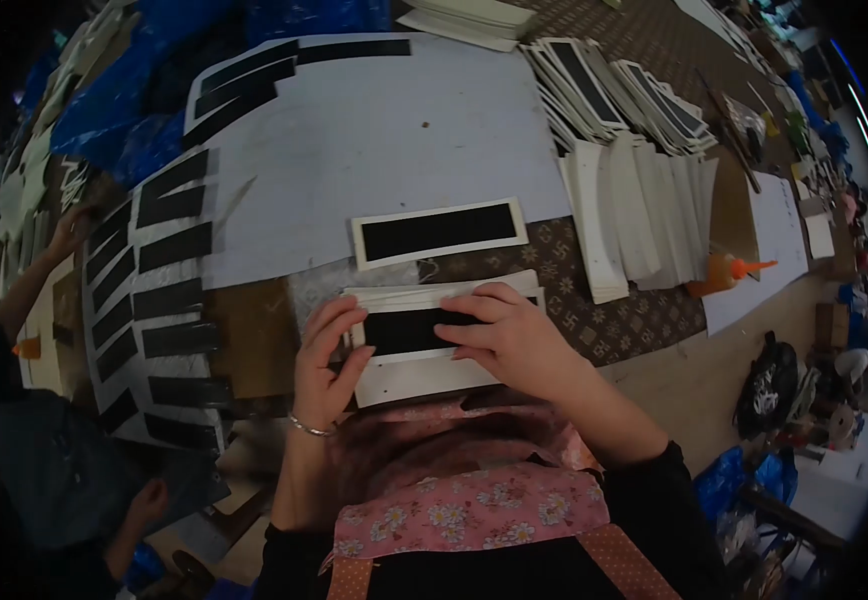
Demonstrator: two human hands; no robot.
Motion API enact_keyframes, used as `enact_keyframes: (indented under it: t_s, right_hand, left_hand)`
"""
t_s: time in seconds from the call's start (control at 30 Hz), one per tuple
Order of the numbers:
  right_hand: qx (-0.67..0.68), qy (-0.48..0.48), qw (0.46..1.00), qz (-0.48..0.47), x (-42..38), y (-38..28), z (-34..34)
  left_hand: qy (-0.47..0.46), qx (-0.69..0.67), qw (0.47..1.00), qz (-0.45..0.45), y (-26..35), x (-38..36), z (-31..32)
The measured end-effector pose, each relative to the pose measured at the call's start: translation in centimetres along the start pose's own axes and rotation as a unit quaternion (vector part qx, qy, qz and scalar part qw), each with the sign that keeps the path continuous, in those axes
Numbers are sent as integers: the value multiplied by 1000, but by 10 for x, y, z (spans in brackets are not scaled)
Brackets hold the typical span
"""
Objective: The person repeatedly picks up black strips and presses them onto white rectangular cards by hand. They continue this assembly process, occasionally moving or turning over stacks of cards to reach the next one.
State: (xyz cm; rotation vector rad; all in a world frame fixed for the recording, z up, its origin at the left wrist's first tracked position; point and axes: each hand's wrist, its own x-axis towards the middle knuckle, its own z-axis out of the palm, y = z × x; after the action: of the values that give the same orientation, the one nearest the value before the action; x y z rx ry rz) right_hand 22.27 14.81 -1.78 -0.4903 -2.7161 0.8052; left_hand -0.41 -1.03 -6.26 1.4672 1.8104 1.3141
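In front of my apron lies a small stack of cream cards (pixel 424 378), with a black strip (pixel 399 333) across the upper card. My left hand (pixel 329 360) is closed around the stack's left end, thumb near the strip's left end. Bent over the right part of the strip, my right hand (pixel 514 340) has its fingertips and thumb on it and hides its right end. Just beyond the stack rests a separate cream card with a black panel (pixel 441 232).
Black strips (pixel 176 245) lie in rows at the left, beside a white board (pixel 374 130). Stacked cream cards (pixel 644 210) and an orange glue bottle (pixel 719 273) stand at the right. Another person's hand (pixel 69 232) shows at far left.
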Motion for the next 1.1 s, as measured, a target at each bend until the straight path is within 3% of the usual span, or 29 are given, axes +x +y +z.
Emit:
enact_keyframes:
  t_s: [0.9,1.0,1.07,1.1]
  right_hand:
    - [-14,19,999,-35,-6,1,-2]
    - [-74,181,978,77,-26,6,-8]
    - [146,265,929,214,-49,25,6]
    - [145,267,927,219,-53,24,8]
  left_hand:
    - [-47,24,999,-10,1,2,-9]
    - [-48,24,998,-15,1,2,-9]
    - [-48,22,998,-18,1,2,-9]
    - [-49,20,998,-19,1,3,-9]
